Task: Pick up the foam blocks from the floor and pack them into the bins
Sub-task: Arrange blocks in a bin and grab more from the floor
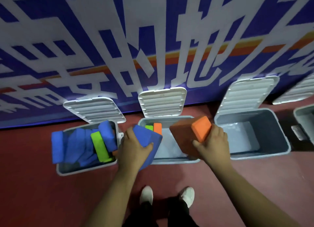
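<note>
Though half behind left hand [133,149], blue block [143,133] in its grip; orange block [184,138] in right hand [214,142].

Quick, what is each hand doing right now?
Left hand: grips a blue foam block over the middle bin.
Right hand: grips an orange foam block over the same bin.
</note>
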